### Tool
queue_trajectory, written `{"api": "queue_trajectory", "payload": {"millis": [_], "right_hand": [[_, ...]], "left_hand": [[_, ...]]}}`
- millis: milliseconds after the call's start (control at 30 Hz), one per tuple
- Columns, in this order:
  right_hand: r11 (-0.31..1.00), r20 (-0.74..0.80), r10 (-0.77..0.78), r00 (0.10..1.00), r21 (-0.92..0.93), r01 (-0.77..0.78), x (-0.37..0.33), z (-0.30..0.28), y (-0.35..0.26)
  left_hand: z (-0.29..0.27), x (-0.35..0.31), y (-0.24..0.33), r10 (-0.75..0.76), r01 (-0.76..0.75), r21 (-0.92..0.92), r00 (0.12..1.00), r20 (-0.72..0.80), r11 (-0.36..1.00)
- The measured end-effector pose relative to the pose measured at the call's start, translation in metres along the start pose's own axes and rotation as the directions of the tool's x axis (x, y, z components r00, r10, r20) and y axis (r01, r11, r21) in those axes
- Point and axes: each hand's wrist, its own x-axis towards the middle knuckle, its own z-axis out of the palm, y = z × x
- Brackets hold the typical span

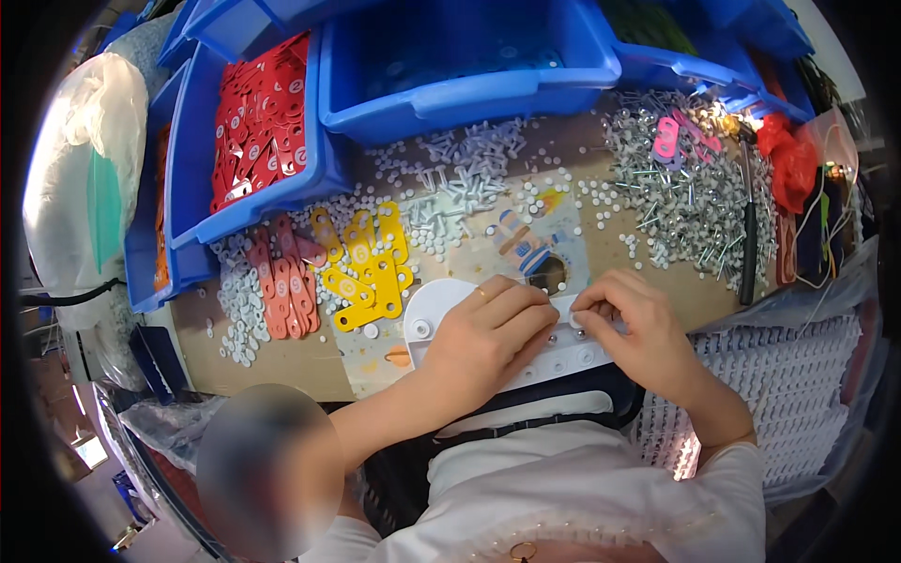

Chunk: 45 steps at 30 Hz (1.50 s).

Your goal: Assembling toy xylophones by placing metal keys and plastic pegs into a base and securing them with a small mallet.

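Note:
A long white plastic piece (434, 308) with a rounded end lies at the table's near edge. Round white caps and metal studs sit along its strip. My left hand (483, 342) rests over it, fingers curled and pressed together against its surface; the fingertips are partly hidden. At the strip's right part my right hand (643, 328) is closed in a pinch, thumb and forefinger at a small white cap (575, 320). Left of the piece lie yellow numbered strips (383, 281) and pink-red numbered strips (283, 291).
Blue bins (469, 103) line the back; the left one holds red numbered strips (263, 122). White plastic pegs (460, 178) are scattered mid-table. Metal screws (685, 206) form a pile at right, with a black-handled hammer (748, 235) beside it. A tray of white parts (779, 394) stands lower right.

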Motion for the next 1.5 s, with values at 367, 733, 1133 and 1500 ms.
{"api": "queue_trajectory", "payload": {"millis": [367,733,1133,1500], "right_hand": [[0.969,-0.066,-0.216,0.974,-0.132,0.207,-0.007,0.005,0.009],[0.899,-0.232,-0.375,0.897,-0.328,0.291,-0.020,0.020,0.017],[0.877,-0.155,-0.395,0.905,-0.358,0.322,-0.014,0.011,0.022],[0.935,-0.011,-0.265,0.964,-0.247,0.254,0.019,-0.014,-0.024]], "left_hand": [[-0.005,-0.014,-0.006,0.322,-0.342,0.374,0.940,0.117,0.862],[-0.008,0.000,0.005,0.108,-0.134,0.206,0.985,0.133,0.969],[-0.027,-0.016,0.010,-0.057,0.059,0.069,0.998,-0.041,0.996],[-0.096,-0.130,0.016,-0.735,0.815,0.288,0.578,-0.354,0.502]]}}
